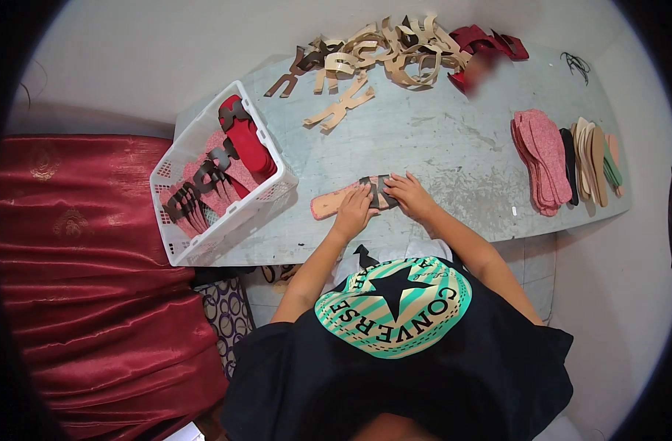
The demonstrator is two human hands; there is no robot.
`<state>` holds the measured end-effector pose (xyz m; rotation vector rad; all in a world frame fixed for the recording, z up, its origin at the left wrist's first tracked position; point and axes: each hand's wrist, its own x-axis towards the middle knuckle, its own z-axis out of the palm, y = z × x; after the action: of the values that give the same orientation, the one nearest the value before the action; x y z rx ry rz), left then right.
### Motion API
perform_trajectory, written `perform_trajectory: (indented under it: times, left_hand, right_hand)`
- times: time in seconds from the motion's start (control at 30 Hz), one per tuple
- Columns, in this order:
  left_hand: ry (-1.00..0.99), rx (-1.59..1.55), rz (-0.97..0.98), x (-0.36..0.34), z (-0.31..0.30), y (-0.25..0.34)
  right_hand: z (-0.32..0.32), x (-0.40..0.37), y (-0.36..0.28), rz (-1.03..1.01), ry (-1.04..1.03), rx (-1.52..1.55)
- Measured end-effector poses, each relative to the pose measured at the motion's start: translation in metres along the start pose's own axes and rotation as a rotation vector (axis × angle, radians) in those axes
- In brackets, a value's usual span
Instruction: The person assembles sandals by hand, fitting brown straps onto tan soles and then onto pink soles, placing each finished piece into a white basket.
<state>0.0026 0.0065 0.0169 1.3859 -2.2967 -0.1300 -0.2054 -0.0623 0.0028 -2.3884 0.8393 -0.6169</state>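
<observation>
Table (439, 140): grey, worn.
Basket (226, 220): 9 o'clock of the hands.
Insole (329, 202): flat, table's 6 o'clock edge.
Strap (376, 185): dark, on the insole.
Left hand (354, 209), right hand (411, 195): fingers flat, pressing the strap, gripping nothing.
Step (judged): seating the strap; calls for even pressure.

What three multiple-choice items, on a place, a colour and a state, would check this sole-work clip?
1. Where does the white plastic lattice basket stand?
A on the red cloth
B on the left end of the grey table
C on the floor

2. What colour is the biggest stack of flat insoles at the table's right end?
A blue
B white
C pink

3. What are the left hand and right hand doing?
A both rest on the dark strap piece on the tan flat insole
B both are raised
C one reaches into the basket

Answers:
1 B, its base sits on the tabletop corner.
2 C, the soles show pink.
3 A, the fingers of both lie on the strap.
</observation>
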Motion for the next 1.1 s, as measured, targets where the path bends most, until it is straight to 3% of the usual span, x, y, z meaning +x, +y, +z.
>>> perform_trajectory:
  times: [0.27,0.6,0.93,1.1]
  left_hand:
    - [0.008,-0.016,-0.040,0.004,0.000,-0.002]
    - [0.010,-0.051,-0.119,0.009,-0.001,-0.006]
    - [0.021,-0.124,-0.155,0.012,-0.002,-0.006]
    - [0.042,-0.141,-0.163,0.011,-0.003,-0.004]
  right_hand:
    - [-0.026,0.016,-0.002,0.030,-0.151,0.087]
    - [-0.030,0.026,0.015,-0.064,-0.182,0.158]
    - [-0.031,0.018,0.005,-0.226,-0.026,0.080]
    - [-0.018,0.017,0.004,-0.087,0.015,0.096]
